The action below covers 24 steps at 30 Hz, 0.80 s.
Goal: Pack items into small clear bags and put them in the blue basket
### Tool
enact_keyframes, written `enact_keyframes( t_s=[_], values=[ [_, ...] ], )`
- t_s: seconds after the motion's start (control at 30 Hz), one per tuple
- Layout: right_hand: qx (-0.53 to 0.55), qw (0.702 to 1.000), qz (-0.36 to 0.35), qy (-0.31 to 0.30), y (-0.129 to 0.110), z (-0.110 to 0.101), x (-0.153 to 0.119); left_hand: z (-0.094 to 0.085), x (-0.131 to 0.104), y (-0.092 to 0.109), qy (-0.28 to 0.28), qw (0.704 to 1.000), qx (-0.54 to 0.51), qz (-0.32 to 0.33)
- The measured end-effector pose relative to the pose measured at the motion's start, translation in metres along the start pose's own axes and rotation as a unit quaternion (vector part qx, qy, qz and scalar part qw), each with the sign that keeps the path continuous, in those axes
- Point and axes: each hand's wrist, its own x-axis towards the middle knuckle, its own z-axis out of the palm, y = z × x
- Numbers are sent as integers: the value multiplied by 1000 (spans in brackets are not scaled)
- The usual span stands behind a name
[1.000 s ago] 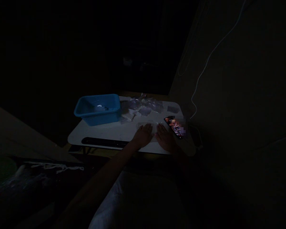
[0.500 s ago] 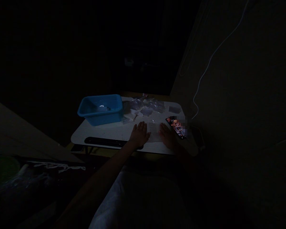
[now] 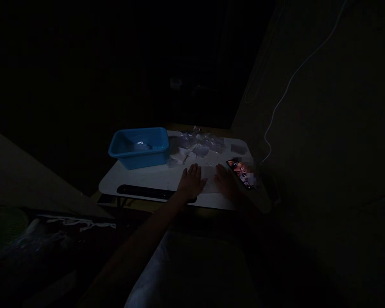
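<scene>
Head view: left hand (image 3: 191, 183) and right hand (image 3: 226, 182) lie flat, each grip unclosed, partly hiding a dim translucent sheet (image 3: 210, 176)

Left hand (image 3: 191, 182), just below the centre of the frame: bare, palm down, fingers extended toward the top, thumb directed right. Left forearm (image 3: 150, 231): runs diagonally up from the lower left. Right hand (image 3: 226, 180), beside the left but apart from it: palm down, fingers extended toward the upper left. Right forearm (image 3: 244, 206): slopes to the lower right, largely lost in shadow.
</scene>
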Motion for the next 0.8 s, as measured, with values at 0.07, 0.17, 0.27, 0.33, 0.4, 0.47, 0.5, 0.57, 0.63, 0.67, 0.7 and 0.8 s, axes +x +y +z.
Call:
enact_keyframes(
  t_s=[0.07,0.17,0.27,0.33,0.4,0.47,0.5,0.57,0.63,0.67,0.7,0.8],
  values=[
    [25,999,-27,19,6,-9,-7,-2,1,-6,20,999,-46,8],
    [33,994,-106,10,9,-30,-23,-10,-5,-15,79,989,-122,40],
    [14,988,-147,-33,2,-49,-36,-18,-21,-16,88,970,-153,167],
    [-9,986,-153,-63,-5,-58,-37,-22,-31,-11,45,968,-126,213],
    [-39,984,-143,-96,-11,-61,-33,-23,-37,-2,11,974,-82,211],
    [-72,981,-127,-126,-16,-61,-27,-23,-38,6,-3,979,-48,199],
    [-88,979,-121,-135,-17,-59,-24,-24,-37,9,-3,980,-36,193],
    [-113,977,-114,-139,-18,-55,-21,-25,-34,14,0,984,-20,176],
    [-125,977,-108,-134,-18,-54,-19,-26,-31,17,-2,988,-6,151],
    [-127,978,-103,-130,-18,-54,-18,-27,-29,19,-7,990,1,138],
    [-127,979,-96,-128,-17,-55,-17,-28,-27,22,-11,992,7,126],
    [-125,982,-75,-119,-18,-61,-14,-28,-18,31,-15,994,27,109]
  ],
)
